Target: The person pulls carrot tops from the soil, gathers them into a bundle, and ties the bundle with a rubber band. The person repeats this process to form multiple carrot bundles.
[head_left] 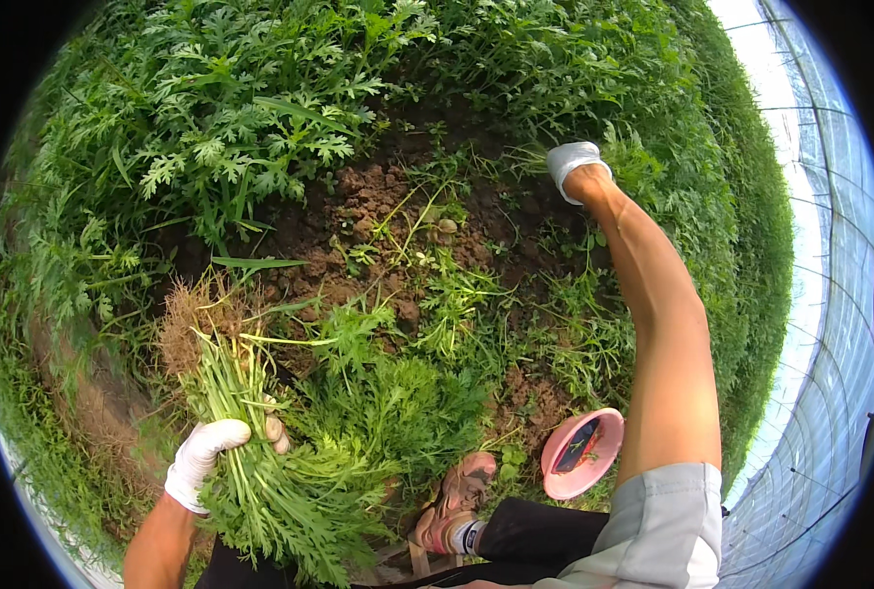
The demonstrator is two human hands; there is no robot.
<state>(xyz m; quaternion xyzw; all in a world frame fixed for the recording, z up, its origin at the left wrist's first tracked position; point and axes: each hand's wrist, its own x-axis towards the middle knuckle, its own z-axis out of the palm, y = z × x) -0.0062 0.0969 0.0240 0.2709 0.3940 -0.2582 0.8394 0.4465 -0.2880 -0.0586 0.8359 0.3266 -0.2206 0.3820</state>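
Note:
My left hand [215,450], in a white glove, is closed around a thick bunch of leafy greens [233,393] at the lower left. The bunch's pale stems lean up and to the left, ending in a tangle of brown roots [206,329]. Its feathery leaves hang down toward my lap. My right arm stretches far forward, and the white-gloved right hand [573,165] is low among the standing greens [633,162] at the edge of the dug soil. The fingers of that hand are hidden, so whether they grip a stem does not show.
Brown, crumbly soil [358,211] lies between the hands, with loose greens [457,304] scattered over it. Dense greens [231,128] stand along the far side. A pink bowl [609,442] holding a dark flat object sits beside my shoe [457,491]. Clear plastic sheeting [835,245] rises at right.

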